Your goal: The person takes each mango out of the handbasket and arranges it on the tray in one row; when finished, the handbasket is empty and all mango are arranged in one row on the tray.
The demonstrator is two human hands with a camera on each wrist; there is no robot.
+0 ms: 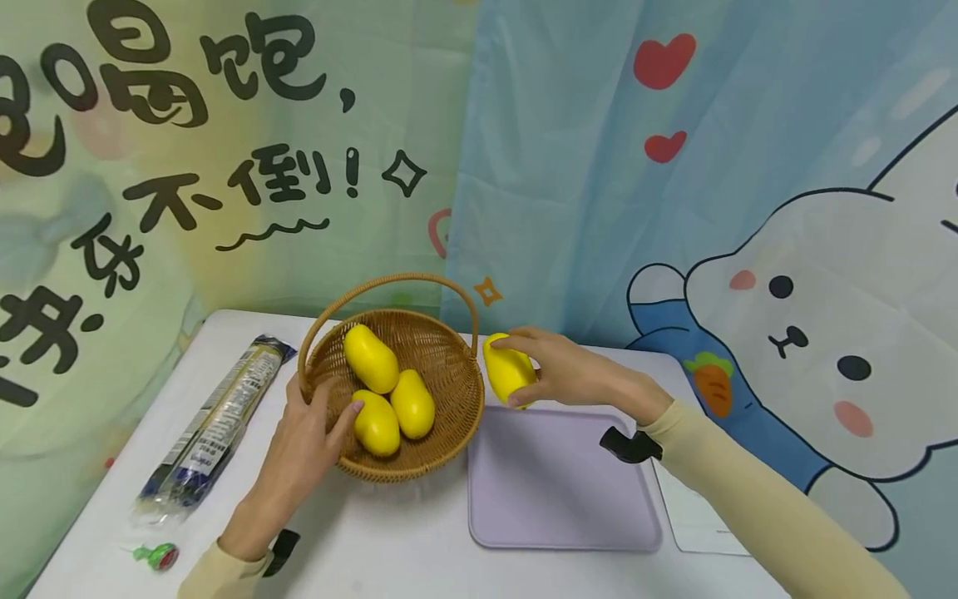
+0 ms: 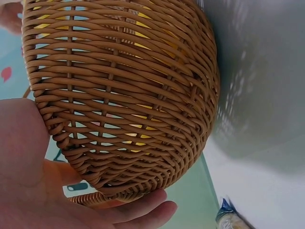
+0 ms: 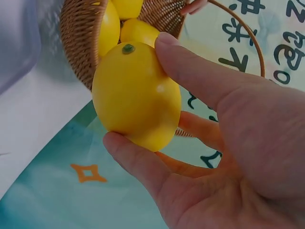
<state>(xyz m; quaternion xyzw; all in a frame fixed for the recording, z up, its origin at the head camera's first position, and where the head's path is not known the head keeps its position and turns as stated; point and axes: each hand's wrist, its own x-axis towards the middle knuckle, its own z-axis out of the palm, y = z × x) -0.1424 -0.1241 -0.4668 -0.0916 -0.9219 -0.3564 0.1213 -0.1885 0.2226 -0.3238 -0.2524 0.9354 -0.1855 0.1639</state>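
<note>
A brown wicker basket (image 1: 389,472) with a tall arched handle stands on the table, and several yellow mangoes (image 1: 372,359) lie inside it. My left hand (image 1: 295,441) grips the basket's left rim, thumb over the inside and fingers along the outer weave. From close by, the left wrist view shows the basket's woven side (image 2: 128,90). Just beyond the basket's right rim, my right hand (image 1: 565,368) holds another mango (image 1: 507,372) between thumb and fingers, above the table. In the right wrist view the held mango (image 3: 136,95) shows a small green stem spot.
A lilac tray (image 1: 561,482) lies right of the basket, with a white flat sheet (image 1: 692,512) beside it under the right forearm. Left of the basket are a long plastic-wrapped package (image 1: 217,428) and a small green-and-red item (image 1: 157,556). A printed curtain (image 1: 554,183) hangs behind.
</note>
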